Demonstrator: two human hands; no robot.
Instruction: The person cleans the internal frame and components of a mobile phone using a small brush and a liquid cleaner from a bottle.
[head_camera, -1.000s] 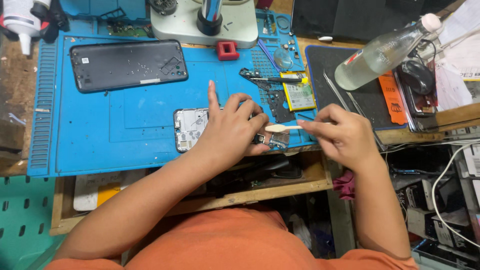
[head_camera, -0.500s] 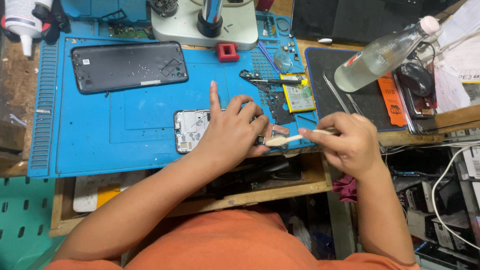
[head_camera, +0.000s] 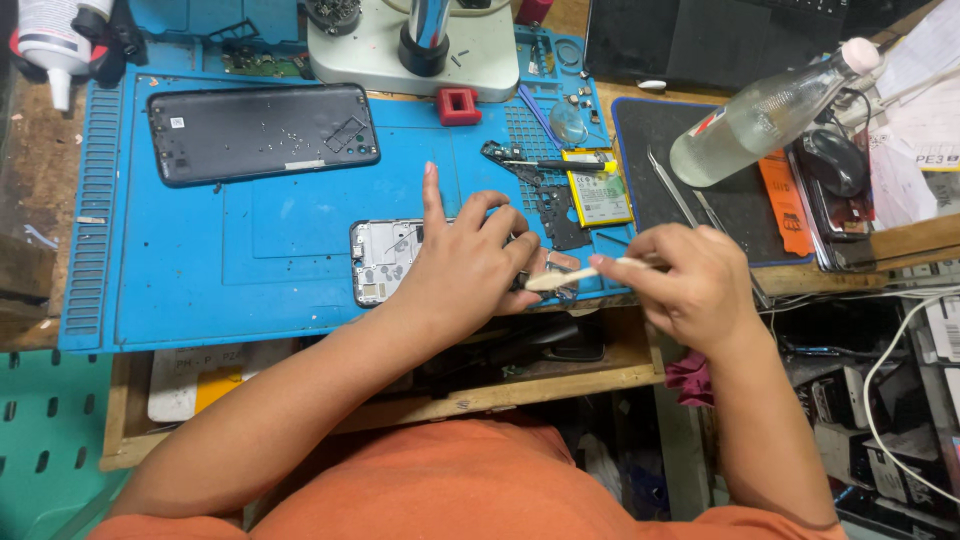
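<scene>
Beyond the right hand (head_camera: 690, 290), up and to its right, a clear plastic bottle (head_camera: 770, 110) with a pale pink cap lies tilted on a black mat (head_camera: 700, 160), a small red and blue label on its side near the base. Just past the bottle's base sits a flat orange card (head_camera: 782, 200), and further right lie white papers (head_camera: 920, 90) with dark print. Directly ahead of the left hand (head_camera: 470, 265), a short way off, rests a small rectangular battery (head_camera: 598, 188) with a yellow label and a green patch, beside a dark circuit board (head_camera: 545, 190). Far to the left of that hand, at the tabletop's far corner, stands a white bottle (head_camera: 55, 35) with a label of fine dark print. The opened phone frame (head_camera: 385, 260) lies flat on the blue work mat (head_camera: 250, 250), partly under the left hand; its exposed inside is silver-grey metal with small cutouts and dark parts, edged in black. The left hand presses down on it, index finger stretched straight forward, the other fingers curled over the frame's right end. The right hand, fingers closed together, pinches a slim cream-coloured pry tool (head_camera: 575, 275), whose flat tip points left to the frame's end, just beside the left fingertips. A dark phone back cover (head_camera: 262, 132) lies well ahead and left of the left hand.
</scene>
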